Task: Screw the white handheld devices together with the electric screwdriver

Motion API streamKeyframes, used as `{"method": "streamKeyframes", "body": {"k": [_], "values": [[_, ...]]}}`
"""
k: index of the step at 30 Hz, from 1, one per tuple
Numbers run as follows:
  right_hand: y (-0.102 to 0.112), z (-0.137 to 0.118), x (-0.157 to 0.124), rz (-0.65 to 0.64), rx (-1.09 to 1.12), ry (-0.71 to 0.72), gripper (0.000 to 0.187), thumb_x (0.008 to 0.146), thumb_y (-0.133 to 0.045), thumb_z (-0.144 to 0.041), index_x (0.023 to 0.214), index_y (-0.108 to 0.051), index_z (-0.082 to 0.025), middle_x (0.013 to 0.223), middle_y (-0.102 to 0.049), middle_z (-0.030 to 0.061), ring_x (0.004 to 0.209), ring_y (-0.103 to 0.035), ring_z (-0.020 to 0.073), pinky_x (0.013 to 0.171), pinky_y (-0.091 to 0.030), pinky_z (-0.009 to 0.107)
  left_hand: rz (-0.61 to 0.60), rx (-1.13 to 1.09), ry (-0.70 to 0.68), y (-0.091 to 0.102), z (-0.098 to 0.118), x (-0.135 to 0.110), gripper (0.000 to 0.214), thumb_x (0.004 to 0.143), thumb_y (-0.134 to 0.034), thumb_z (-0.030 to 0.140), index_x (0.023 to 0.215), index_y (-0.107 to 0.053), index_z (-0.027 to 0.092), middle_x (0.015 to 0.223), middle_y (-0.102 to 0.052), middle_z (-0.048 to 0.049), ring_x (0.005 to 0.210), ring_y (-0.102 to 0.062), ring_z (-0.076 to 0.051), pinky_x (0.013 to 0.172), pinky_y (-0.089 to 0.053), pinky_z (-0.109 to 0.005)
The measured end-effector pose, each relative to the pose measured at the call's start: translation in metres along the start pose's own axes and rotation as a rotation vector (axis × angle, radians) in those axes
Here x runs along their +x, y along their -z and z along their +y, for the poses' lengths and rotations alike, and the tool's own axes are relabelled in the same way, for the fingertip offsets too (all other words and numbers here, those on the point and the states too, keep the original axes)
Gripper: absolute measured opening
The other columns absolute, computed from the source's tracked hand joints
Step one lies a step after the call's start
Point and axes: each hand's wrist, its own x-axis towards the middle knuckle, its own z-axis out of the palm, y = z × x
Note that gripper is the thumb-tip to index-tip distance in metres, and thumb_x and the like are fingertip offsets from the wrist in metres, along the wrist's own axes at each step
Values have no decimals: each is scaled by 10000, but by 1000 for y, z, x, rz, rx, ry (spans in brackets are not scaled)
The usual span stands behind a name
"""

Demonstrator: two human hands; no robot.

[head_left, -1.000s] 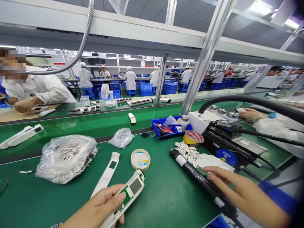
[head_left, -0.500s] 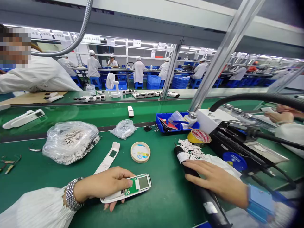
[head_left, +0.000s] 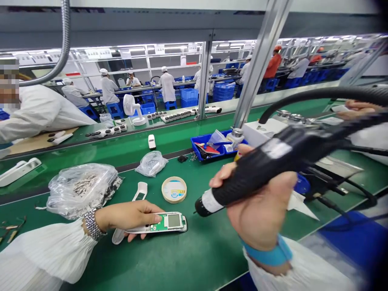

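Head view, 1 workstation on a green bench (head_left: 197,258). Landmark: the opened white device (head_left: 160,223), lying flat on the bench with its green circuit board and small grey screen facing up.

Left hand (head_left: 127,215): fingers laid over the device's left portion, pressing it to the bench; thumb on the near edge. A metal wristwatch (head_left: 91,224) sits on that wrist.

Right hand (head_left: 257,202): clenched around the black electric screwdriver (head_left: 260,167), raised off the bench to the right of the device. The tool is tilted, its tip pointing down-left toward the device and stopping short of it, not touching. A blue wrist strap (head_left: 269,252) shows below the hand.

Just behind the device: a white cover piece (head_left: 140,190) and a round tape roll (head_left: 173,189), both flat on the bench. Further behind and left of the device: 1 large clear bag of small parts (head_left: 81,188) and 1 smaller bag (head_left: 150,163). Behind and right of the device: a blue parts tray (head_left: 197,147).

Another person's white sleeve (head_left: 45,113) rests at the far bench, well apart from the device.
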Motion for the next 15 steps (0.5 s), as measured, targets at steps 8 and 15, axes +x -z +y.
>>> {"method": "streamKeyframes", "body": {"k": [8,15], "values": [[-13,43,-14,-133,170,-108,451,806,-501,-632,994,-536,-223,626,-549,-33,513,-498,117,485,-412,243,-46,34,81,5,3,7,480,875,-464,528,1288,-508,289,564,-534,37,331,-428,-54,297,-296,-118],[-11,52,-15,-132,174,-133,469,769,-535,-650,917,-517,-206,606,-524,-25,489,-484,118,482,-414,261,-98,72,131,10,-1,9,571,864,-445,581,1362,-401,305,617,-545,45,347,-446,-35,324,-357,-109]]}}
